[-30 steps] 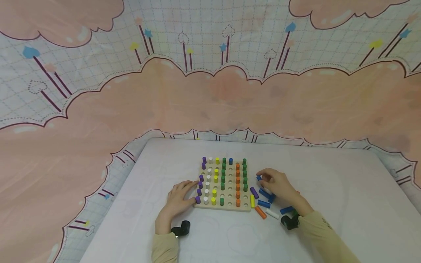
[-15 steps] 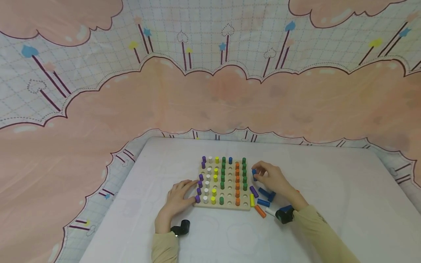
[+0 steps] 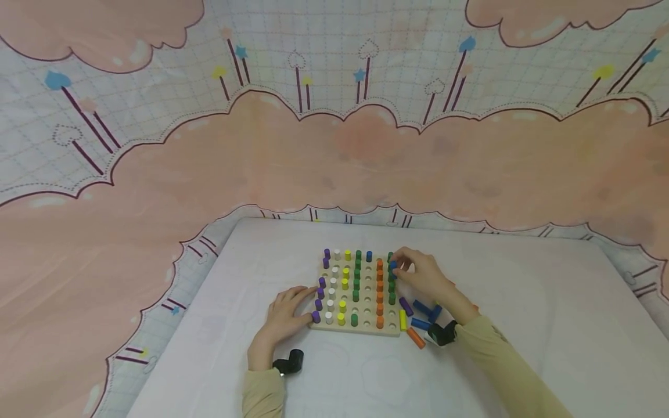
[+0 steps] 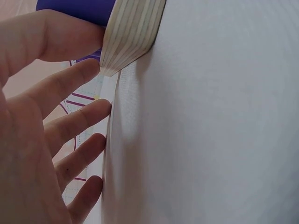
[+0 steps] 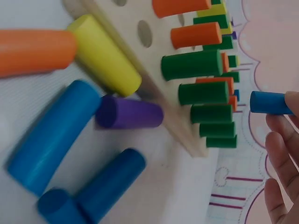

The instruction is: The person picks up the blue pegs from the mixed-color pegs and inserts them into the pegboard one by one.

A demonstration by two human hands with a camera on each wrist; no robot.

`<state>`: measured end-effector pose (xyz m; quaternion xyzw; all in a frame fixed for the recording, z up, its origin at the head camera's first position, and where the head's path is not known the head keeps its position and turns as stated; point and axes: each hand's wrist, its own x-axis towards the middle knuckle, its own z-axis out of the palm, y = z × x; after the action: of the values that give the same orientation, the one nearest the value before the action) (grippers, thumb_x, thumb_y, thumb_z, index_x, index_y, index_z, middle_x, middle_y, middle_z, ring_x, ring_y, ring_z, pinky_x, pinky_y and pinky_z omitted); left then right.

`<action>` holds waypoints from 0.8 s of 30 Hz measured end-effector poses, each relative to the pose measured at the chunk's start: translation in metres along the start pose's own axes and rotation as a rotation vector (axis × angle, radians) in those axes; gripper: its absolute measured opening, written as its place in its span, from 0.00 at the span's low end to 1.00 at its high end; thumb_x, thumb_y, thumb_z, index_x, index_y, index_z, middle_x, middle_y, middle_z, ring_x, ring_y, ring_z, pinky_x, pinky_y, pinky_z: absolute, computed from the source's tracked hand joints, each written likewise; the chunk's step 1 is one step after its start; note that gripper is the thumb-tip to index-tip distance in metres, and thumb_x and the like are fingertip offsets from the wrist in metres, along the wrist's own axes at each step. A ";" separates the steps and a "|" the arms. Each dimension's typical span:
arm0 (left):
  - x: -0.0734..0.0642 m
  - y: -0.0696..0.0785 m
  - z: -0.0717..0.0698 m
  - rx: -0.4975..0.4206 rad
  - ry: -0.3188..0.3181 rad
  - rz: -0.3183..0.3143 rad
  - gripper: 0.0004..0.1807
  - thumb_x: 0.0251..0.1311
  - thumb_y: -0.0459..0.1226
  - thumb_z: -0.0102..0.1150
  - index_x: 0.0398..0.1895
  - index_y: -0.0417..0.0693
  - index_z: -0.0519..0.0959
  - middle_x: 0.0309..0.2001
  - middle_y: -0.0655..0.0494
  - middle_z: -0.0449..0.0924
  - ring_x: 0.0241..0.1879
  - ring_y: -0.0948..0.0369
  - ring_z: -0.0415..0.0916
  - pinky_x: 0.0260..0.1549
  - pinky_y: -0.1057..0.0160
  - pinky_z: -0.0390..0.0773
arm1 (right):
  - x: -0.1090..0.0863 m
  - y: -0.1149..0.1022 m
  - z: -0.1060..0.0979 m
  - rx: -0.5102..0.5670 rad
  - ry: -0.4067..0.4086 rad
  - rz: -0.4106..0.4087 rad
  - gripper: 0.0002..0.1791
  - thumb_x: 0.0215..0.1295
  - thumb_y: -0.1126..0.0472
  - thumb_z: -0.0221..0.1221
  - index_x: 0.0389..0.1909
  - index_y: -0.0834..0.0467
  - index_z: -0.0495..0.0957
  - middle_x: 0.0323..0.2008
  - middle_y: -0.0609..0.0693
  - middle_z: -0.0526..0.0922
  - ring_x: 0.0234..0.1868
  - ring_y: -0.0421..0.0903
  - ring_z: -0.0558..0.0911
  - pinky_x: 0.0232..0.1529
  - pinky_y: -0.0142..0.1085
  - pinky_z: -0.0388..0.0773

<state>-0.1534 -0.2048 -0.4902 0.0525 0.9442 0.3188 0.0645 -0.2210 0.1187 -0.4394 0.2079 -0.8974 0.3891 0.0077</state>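
A wooden pegboard (image 3: 355,331) stands on the white table, with upright purple, white, yellow, green and orange pegs in columns. One blue peg (image 3: 369,256) is in the back row; the holes in front of it hold nothing. My right hand (image 3: 425,281) pinches another blue peg (image 5: 268,102) between thumb and fingers, above the green pegs (image 5: 191,64) of the rightmost column. My left hand (image 3: 282,318) rests at the board's left side, fingers spread. In the left wrist view its thumb and index fingertip touch the board's layered edge (image 4: 133,30), near a purple peg (image 4: 77,9).
Loose pegs lie right of the board: a purple one (image 5: 133,112), a yellow one (image 5: 105,56), an orange one (image 3: 415,338) and several blue ones (image 5: 53,135). A patterned cloth (image 3: 292,162) hangs behind the table (image 3: 496,273).
My right hand has moved left and away from me, carrying the blue peg from beside the loose pegs to above the board's right column. The left hand has stayed at the board's edge.
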 end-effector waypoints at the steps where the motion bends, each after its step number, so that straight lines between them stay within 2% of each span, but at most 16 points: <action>1: 0.000 0.000 0.000 0.000 0.002 0.006 0.35 0.49 0.38 0.56 0.66 0.57 0.70 0.67 0.47 0.66 0.67 0.44 0.57 0.64 0.35 0.55 | 0.002 -0.001 0.000 0.002 -0.004 -0.005 0.12 0.60 0.66 0.61 0.45 0.60 0.77 0.38 0.53 0.84 0.38 0.45 0.78 0.38 0.35 0.72; 7: 0.001 -0.001 0.001 0.004 0.005 0.007 0.34 0.49 0.38 0.56 0.66 0.57 0.70 0.68 0.48 0.66 0.68 0.44 0.56 0.64 0.35 0.54 | 0.014 -0.008 0.003 -0.002 -0.041 0.010 0.12 0.61 0.66 0.60 0.45 0.58 0.77 0.38 0.52 0.83 0.39 0.46 0.78 0.37 0.32 0.71; 14: 0.002 -0.003 0.001 0.001 0.003 0.010 0.35 0.49 0.37 0.56 0.66 0.58 0.70 0.68 0.48 0.65 0.68 0.44 0.56 0.65 0.35 0.54 | 0.028 -0.013 0.008 -0.040 -0.073 -0.006 0.11 0.60 0.65 0.61 0.44 0.58 0.77 0.33 0.51 0.81 0.34 0.43 0.76 0.31 0.31 0.70; 24: 0.001 -0.001 0.000 -0.003 0.012 0.028 0.34 0.49 0.37 0.57 0.65 0.58 0.70 0.67 0.47 0.66 0.67 0.43 0.57 0.64 0.34 0.54 | 0.045 -0.016 0.019 -0.066 -0.149 0.085 0.12 0.61 0.65 0.60 0.46 0.57 0.77 0.36 0.51 0.82 0.35 0.44 0.76 0.31 0.31 0.73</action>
<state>-0.1541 -0.2057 -0.4907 0.0635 0.9432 0.3213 0.0547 -0.2534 0.0790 -0.4332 0.1976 -0.9159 0.3425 -0.0690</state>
